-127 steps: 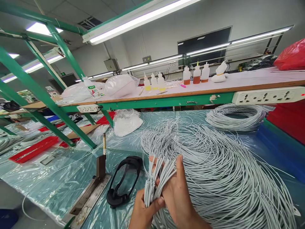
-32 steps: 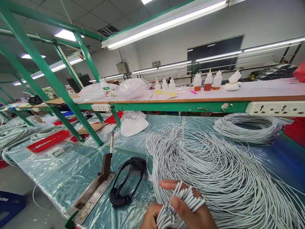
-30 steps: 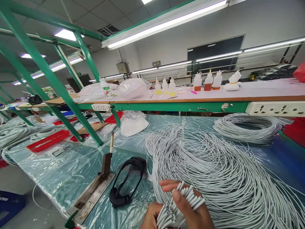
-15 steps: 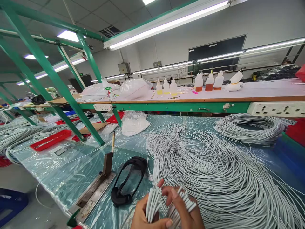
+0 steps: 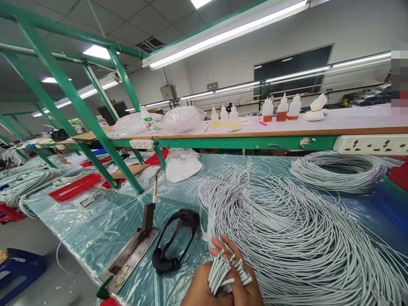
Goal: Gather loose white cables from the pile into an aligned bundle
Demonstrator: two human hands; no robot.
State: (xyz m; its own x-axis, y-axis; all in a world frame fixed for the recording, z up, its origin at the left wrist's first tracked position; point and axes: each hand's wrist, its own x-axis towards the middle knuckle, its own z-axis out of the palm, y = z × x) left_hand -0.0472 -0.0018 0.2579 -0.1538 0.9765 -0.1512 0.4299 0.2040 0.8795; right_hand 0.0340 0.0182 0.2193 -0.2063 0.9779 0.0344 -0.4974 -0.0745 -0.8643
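Nearest, the left hand (image 5: 198,289) was curled closed around pale cable ends (image 5: 219,272); the right hand (image 5: 250,291), half-curled, held a second cluster (image 5: 242,273), seemingly mid-handling, which called for steady fingers. Beyond and right lay the cable heap (image 5: 296,229), then a coil (image 5: 338,182).

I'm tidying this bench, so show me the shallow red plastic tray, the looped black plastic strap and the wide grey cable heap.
Red tray (image 5: 82,188): head view, near side wall.
Black looped strap (image 5: 165,264): head view, thick lower end.
Grey cable heap (image 5: 302,238): head view, middle strands.
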